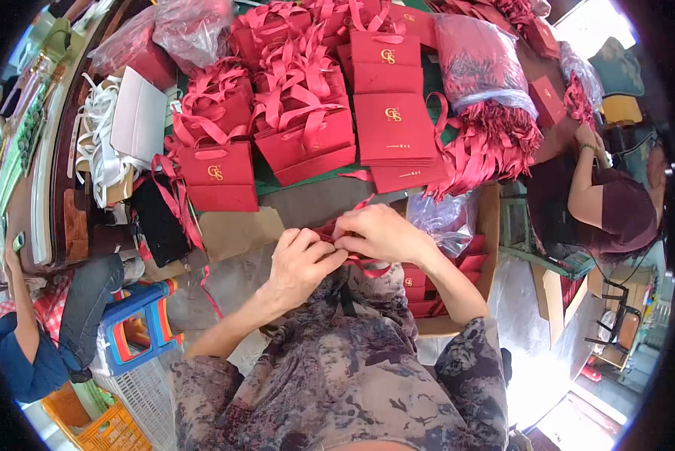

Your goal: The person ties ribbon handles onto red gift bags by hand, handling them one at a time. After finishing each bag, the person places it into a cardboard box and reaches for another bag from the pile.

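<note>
My left hand (301,264) and my right hand (376,234) meet above my lap, fingers closed on a red ribbon (367,269). A red piece, partly hidden, shows between the hands; I cannot make out its full shape. Beyond them, on the table, lies a stack of flat red bags (394,131) with gold print. To its left stand red bags with ribbon handles (304,135), and another group (217,177) sits further left. A plastic-wrapped bundle of red ribbons (488,68) lies to the right of the stack.
A cardboard box (489,255) holding red bags and clear plastic stands just right of my lap. White straps (101,135) hang at the left. Stacked stools (138,323) are at the lower left. One person (615,195) sits at the right, another (33,346) at the left.
</note>
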Motion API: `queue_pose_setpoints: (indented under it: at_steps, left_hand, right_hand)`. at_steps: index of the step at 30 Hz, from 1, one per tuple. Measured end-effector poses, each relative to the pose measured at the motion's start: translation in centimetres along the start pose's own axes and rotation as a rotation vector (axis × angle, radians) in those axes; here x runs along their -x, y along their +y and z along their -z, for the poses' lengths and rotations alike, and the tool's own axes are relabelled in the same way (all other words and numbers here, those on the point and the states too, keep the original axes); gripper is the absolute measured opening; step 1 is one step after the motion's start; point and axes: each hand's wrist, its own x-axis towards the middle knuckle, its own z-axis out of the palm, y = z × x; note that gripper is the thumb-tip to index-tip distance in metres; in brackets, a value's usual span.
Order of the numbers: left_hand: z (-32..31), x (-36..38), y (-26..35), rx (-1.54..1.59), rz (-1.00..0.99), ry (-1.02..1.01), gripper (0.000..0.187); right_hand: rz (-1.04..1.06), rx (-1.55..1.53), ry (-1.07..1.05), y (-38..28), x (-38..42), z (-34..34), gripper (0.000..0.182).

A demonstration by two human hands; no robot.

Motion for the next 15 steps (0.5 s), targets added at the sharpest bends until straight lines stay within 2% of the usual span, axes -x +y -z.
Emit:
queue_pose_setpoints:
  at_steps: [5, 7, 8, 9, 11, 13, 15]
  left_hand:
    - [-0.1, -0.2, -1.7, 0.088, -0.035, -0.063, 0.030]
    - [-0.4, -0.5, -2.4, 0.227, 0.081, -0.049, 0.028]
    - [-0.1, -0.7, -2.5, 0.261, 0.105, -0.102, 0.024]
    - [-0.5, -0.6, -2.5, 0.262, 0.102, -0.102, 0.024]
    - [-1.4, -0.1, -2.2, 0.341, 0.187, -0.134, 0.017]
    - [-1.5, -0.6, -2.2, 0.325, 0.239, -0.107, 0.014]
    - [-1.9, -0.6, -2.4, 0.281, 0.482, -0.071, 0.015]
  right_hand:
    - [-0.132, -0.219, -0.044, 1.1, -0.3, -0.6, 0.017]
    - [-0.216, -0.431, 0.072, 2.7, -0.6, -1.9, 0.016]
    - [-0.225, -0.465, 0.188, 4.0, -0.8, -3.3, 0.014]
    - [-0.226, -0.464, 0.190, 4.4, -1.2, -3.2, 0.014]
    - [-0.298, -0.595, 0.476, 5.3, -1.8, -2.6, 0.015]
    - [-0.298, -0.658, 0.442, 5.3, -1.8, -2.2, 0.014]
    - [-0.266, -0.719, 0.335, 4.8, -1.4, -2.2, 0.014]
